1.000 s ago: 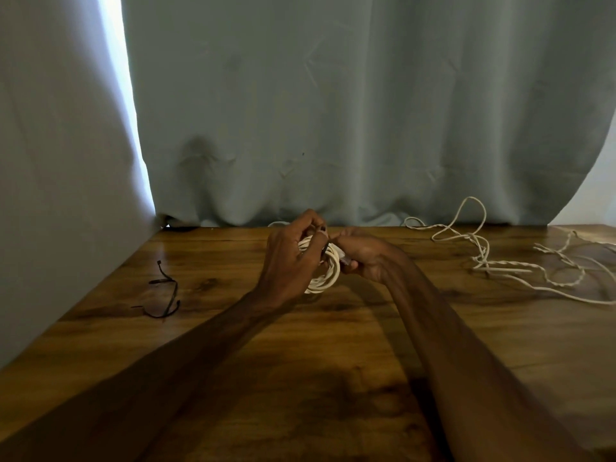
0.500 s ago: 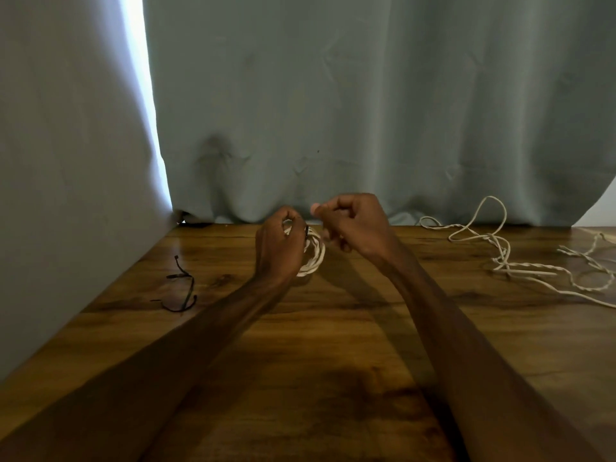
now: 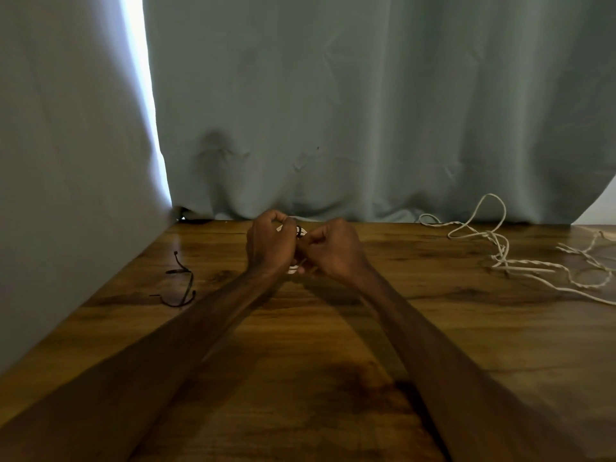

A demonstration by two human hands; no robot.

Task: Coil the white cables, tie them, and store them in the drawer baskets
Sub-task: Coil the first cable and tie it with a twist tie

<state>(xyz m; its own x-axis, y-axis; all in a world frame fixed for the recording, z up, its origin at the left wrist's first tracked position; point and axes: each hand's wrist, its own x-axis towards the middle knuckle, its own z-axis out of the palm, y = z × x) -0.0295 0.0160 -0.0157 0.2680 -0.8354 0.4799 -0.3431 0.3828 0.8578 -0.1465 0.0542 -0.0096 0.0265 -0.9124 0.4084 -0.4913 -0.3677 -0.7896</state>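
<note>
The coil of white cable (image 3: 293,269) is held over the desk (image 3: 333,345), towards its far edge. Almost all of it is hidden between the two hands: only a pale arc shows below them and a sliver at the top. The left hand (image 3: 270,245) has its grip clamped round the coil, fingers curled over the top. I take that as the way to stop the loops springing apart while the binding goes on. The right hand (image 3: 334,252) is pressed close against it, fingers curled tight. Its grip looks pinched on the black tie (image 3: 299,231), whose small dark loop shows between the hands at the top of the coil; which end it holds is hidden by the knuckles. Both forearms reach straight out, so the work sits in the middle, where the two hands can meet on it.

To my eye this is the tying step, with this cable coiled and storing not yet begun. No drawer or basket is in view.

Off to the right, well apart from the hands, loose white cables (image 3: 500,258) lie tangled on the desk, waiting their turn by the look of it. To the left lie spare black ties (image 3: 182,282), near the left forearm and handy for the next coil. A grey-green curtain (image 3: 333,111) hangs behind the desk.
</note>
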